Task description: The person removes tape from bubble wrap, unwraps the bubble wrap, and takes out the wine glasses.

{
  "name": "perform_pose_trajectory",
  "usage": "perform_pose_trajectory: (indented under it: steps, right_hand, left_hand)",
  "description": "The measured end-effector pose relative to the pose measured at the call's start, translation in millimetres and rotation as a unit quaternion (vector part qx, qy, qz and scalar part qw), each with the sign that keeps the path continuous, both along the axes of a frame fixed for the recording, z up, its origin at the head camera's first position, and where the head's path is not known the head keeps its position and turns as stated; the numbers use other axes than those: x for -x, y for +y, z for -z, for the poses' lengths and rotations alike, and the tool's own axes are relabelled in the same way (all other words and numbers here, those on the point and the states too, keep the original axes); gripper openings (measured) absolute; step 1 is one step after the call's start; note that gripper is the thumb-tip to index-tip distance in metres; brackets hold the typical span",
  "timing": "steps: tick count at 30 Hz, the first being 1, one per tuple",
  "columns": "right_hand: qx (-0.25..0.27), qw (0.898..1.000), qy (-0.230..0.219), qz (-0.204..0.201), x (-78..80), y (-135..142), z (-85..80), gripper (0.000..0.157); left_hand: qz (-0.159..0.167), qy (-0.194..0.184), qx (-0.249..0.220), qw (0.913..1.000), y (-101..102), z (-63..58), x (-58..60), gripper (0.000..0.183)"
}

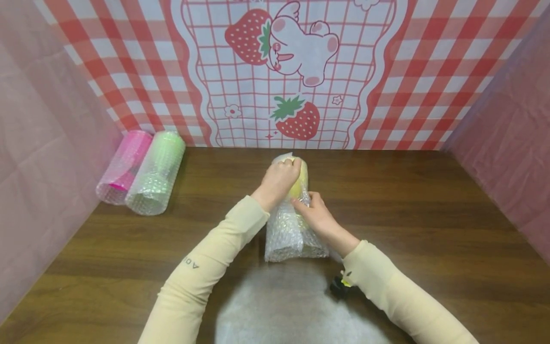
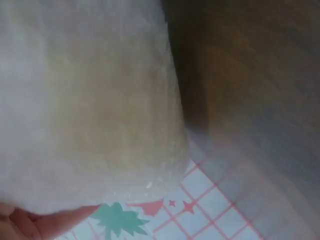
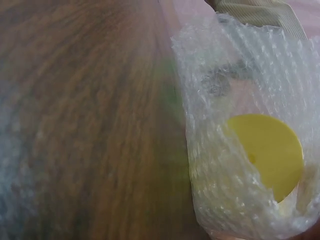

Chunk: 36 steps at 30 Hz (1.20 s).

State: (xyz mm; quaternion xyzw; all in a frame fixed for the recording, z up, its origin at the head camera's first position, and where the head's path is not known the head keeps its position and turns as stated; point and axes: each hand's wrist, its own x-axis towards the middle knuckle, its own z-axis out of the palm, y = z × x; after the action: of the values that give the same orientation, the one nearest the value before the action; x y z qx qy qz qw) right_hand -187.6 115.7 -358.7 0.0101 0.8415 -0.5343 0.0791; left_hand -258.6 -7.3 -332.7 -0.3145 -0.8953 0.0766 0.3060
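A yellow cylinder (image 1: 300, 177) lies loosely rolled in bubble wrap (image 1: 292, 236) at the middle of the table. Its flat round yellow end (image 3: 272, 155) shows inside the open end of the wrap in the right wrist view. My left hand (image 1: 281, 181) grips the far end of the roll from above, fingers curled over the wrap. In the left wrist view the wrap (image 2: 110, 110) fills much of the picture, with a finger along its lower edge. My right hand (image 1: 320, 217) holds the roll's right side, thumb on top and the other fingers partly hidden.
Two bubble-wrapped rolls, one pink (image 1: 129, 157) and one green (image 1: 161, 167), lie side by side at the back left. A small black object (image 1: 338, 287) is by the right sleeve. A pale sheet-like patch (image 1: 292, 306) shows at the table's front. A strawberry-patterned backdrop (image 1: 275, 95) stands behind.
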Motion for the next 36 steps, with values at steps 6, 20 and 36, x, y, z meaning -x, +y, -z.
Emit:
perform_pose_trajectory:
  steps: [6,20,36]
  right_hand:
    - [0.01,1.0,-0.003,-0.005,-0.3,0.4,2.1,0.056]
    - [0.026,1.0,-0.004,-0.005,1.3,1.1,1.4,0.057]
    - [0.028,1.0,-0.008,-0.007,0.4,0.0,0.5,0.057]
  left_hand:
    - [0.007,-0.011,-0.034,0.9994,-5.2,-0.2,1.4,0.012]
    - [-0.007,-0.048,-0.086,0.9951,-5.4,3.8,-1.3,0.018]
    - [-0.076,-0.105,-0.148,0.9804,-4.8,-2.1,0.2,0.027]
